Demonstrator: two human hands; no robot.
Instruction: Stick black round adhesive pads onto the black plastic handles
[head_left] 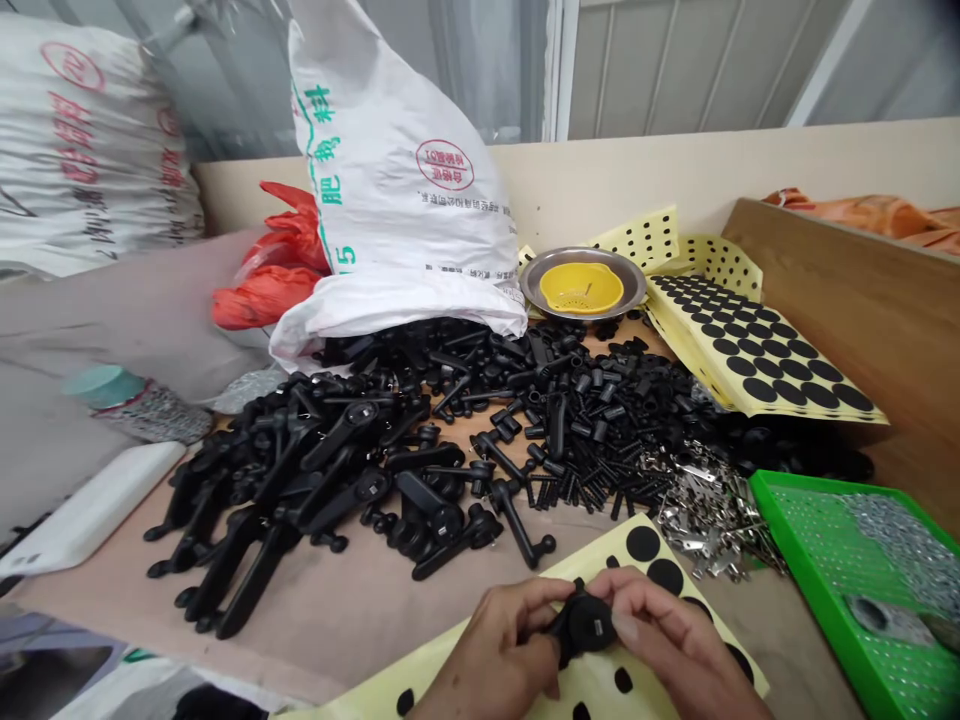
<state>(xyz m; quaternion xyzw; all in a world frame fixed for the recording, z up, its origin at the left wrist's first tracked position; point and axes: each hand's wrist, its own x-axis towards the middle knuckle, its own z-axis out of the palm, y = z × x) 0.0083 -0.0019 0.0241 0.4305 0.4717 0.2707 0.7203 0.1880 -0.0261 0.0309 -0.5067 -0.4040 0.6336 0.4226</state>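
Note:
Between my two hands is a black plastic part with a round end (pixel 589 625) and a small pale slot in its face. My left hand (pixel 502 640) grips it from the left, fingers curled around its narrower portion. On its right edge press the thumb and fingers of my right hand (pixel 667 635). Both hands are over a yellow sheet of black round stickers (pixel 643 544), some of which are peeled away or covered by my hands. Just beyond lies a large heap of black plastic arms (pixel 352 490).
Small black cylinders (pixel 592 400) and metal clips (pixel 705 510) are piled at centre right. A green tray (pixel 825 580) with tiny metal pieces stands at right. Behind are sticker sheets (pixel 765 350), a steel bowl (pixel 536 285) holding a yellow strainer (pixel 581 288), and a white sack (pixel 405 170).

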